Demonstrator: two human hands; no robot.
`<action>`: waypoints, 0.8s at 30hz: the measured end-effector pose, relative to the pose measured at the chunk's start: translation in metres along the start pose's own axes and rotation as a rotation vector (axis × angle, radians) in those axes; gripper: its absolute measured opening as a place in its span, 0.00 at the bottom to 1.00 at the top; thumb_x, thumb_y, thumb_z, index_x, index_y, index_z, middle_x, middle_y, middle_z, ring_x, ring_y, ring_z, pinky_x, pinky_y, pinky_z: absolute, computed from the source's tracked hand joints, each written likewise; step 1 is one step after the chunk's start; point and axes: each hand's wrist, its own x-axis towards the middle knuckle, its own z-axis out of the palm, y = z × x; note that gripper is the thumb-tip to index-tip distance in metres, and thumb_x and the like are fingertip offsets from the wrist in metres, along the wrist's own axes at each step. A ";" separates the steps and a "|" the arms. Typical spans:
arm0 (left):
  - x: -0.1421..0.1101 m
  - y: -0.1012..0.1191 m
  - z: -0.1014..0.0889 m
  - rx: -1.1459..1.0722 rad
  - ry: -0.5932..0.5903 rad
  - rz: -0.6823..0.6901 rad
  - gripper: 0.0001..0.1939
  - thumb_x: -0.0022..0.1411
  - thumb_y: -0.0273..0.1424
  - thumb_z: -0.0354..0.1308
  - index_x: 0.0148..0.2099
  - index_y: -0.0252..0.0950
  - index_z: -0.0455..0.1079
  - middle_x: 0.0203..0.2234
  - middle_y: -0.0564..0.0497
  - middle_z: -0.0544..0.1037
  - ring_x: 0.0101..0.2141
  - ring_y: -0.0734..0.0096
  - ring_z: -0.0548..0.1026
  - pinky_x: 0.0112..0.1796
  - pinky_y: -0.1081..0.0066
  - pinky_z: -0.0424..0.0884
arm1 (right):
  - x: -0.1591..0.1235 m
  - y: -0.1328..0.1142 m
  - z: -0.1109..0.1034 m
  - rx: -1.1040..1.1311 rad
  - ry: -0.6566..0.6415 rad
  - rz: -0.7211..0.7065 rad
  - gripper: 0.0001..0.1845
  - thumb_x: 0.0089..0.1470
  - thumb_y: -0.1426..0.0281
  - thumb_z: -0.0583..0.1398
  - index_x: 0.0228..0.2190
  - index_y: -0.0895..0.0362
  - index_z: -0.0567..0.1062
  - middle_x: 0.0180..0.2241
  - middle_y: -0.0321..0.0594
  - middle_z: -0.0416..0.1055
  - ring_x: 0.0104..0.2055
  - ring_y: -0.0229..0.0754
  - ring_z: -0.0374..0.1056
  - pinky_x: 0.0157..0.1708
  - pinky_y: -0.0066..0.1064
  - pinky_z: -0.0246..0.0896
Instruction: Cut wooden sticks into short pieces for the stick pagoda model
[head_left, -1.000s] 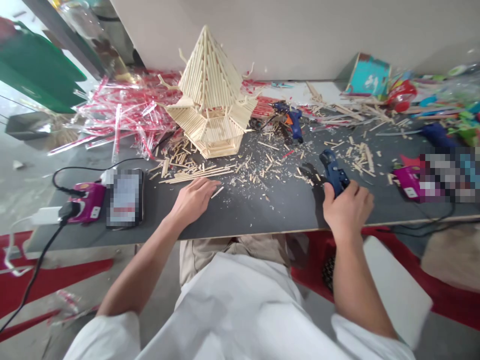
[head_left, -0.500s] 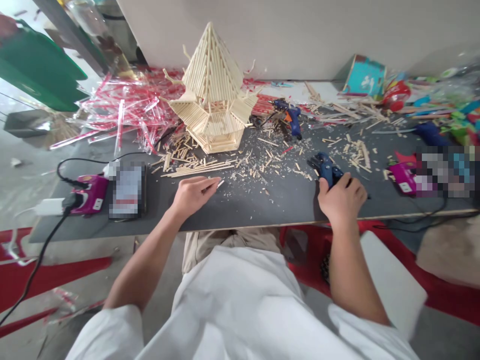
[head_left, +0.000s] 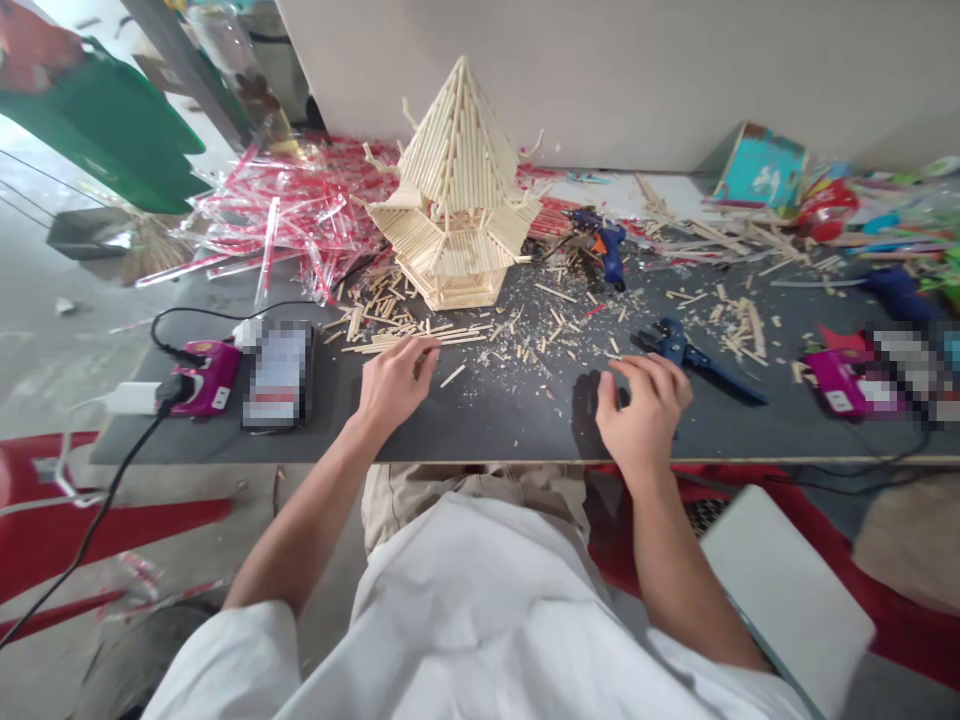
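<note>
- Taking twelve o'clock as straight ahead from the table (head_left: 517, 405) between the hands, the cutter (head_left: 716, 377) is lying near three o'clock, just past the right hand (head_left: 646, 405).
- The right hand is hovering loosely curled, thumb and fingers parted, seemingly gripping nothing; whether it is brushing the cutter, I cannot tell.
- The left hand (head_left: 399, 380) is bending its fingers at nine o'clock; whether it is pinching something is hidden.
- The short stick (head_left: 453, 376) is lying just beside it, the long sticks (head_left: 457, 338) toward ten.
- The stick house (head_left: 461, 245) is standing between eleven and twelve.
- A careless sweep could be scattering sticks; a knock from a reaching arm could be breaking the house's thin upturned tips.
- Counting: two hands, one cutter, one stick house, one short stick beside the left hand, one orange-marked glue gun (head_left: 611, 255) toward one o'clock, two purple adapters (head_left: 206, 378), one phone (head_left: 276, 378) toward nine; scraps (head_left: 540, 347) are lying too thickly to count.
</note>
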 end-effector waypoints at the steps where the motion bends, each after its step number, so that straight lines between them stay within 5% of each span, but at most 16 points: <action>1: 0.001 -0.002 0.001 0.063 0.020 -0.003 0.16 0.78 0.38 0.52 0.54 0.42 0.80 0.47 0.48 0.85 0.43 0.63 0.81 0.40 0.69 0.72 | 0.000 -0.005 0.003 0.033 -0.021 -0.009 0.13 0.67 0.65 0.58 0.46 0.55 0.80 0.52 0.53 0.79 0.64 0.59 0.67 0.66 0.55 0.57; 8: 0.006 -0.014 0.006 0.310 0.038 0.071 0.16 0.77 0.33 0.51 0.56 0.41 0.79 0.49 0.42 0.81 0.51 0.50 0.75 0.53 0.52 0.70 | -0.002 0.000 0.012 0.124 -0.018 0.024 0.13 0.68 0.65 0.57 0.43 0.57 0.79 0.49 0.54 0.79 0.57 0.55 0.72 0.62 0.50 0.64; 15: 0.006 -0.019 0.004 0.331 0.069 0.016 0.14 0.77 0.36 0.52 0.54 0.41 0.78 0.48 0.43 0.82 0.51 0.50 0.76 0.53 0.53 0.69 | -0.003 0.001 0.010 0.153 -0.020 0.014 0.12 0.69 0.66 0.58 0.43 0.58 0.80 0.47 0.54 0.80 0.54 0.54 0.74 0.61 0.46 0.66; 24: 0.019 -0.012 0.003 0.274 0.013 0.047 0.20 0.78 0.39 0.52 0.62 0.37 0.75 0.52 0.41 0.81 0.54 0.49 0.75 0.55 0.54 0.69 | -0.003 0.002 0.014 0.190 0.002 0.013 0.11 0.68 0.65 0.59 0.42 0.57 0.81 0.45 0.52 0.81 0.51 0.53 0.75 0.57 0.47 0.70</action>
